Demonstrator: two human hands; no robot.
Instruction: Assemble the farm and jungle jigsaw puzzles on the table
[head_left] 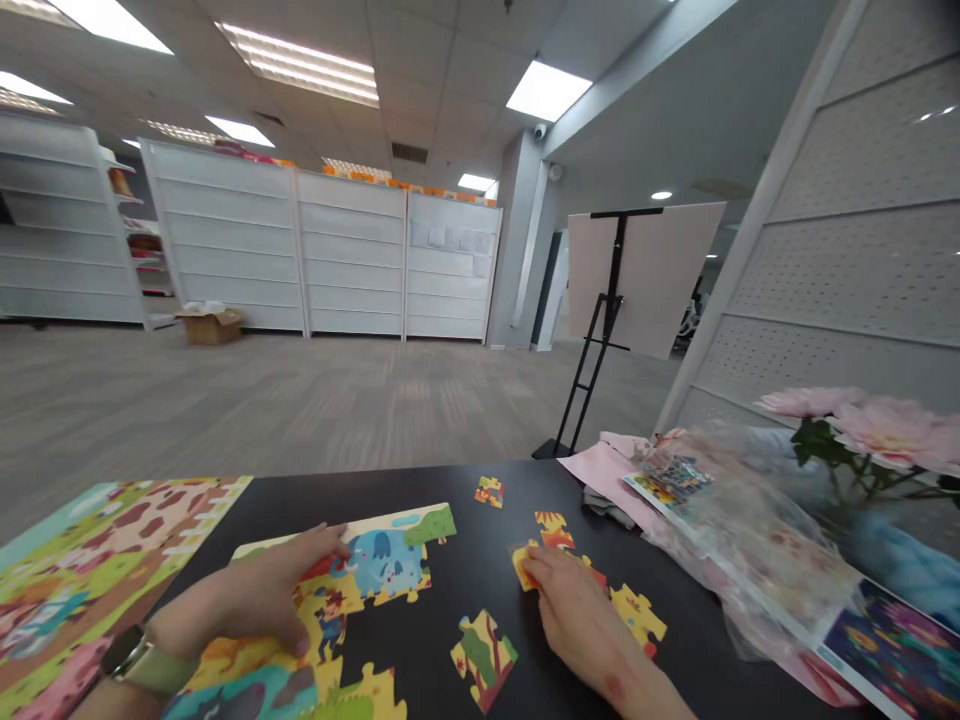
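Observation:
A partly joined jigsaw puzzle (390, 562) with a blue elephant lies on the dark table. Across its left part rests my left hand (289, 580), fingers spread over the joined pieces. To the right, my right hand (566, 590) has its fingers closed on a yellow puzzle piece (523, 567), whose far side they partly cover. A green-and-yellow puzzle piece (484, 655) lies alone between the hands. Beyond my right hand are an orange-striped piece (553, 530) and, to its right, yellow pieces (637, 618). Another small piece (490, 491) sits near the table's far edge.
A finished-looking farm picture (127, 570) covers the table's left side. Pink cloth, clear plastic wrapping (757, 540) and printed sheets crowd the right side, beside pink flowers (892, 425). Past the table stand a black easel (600, 340), white shelving (352, 255) and a cardboard box (210, 325).

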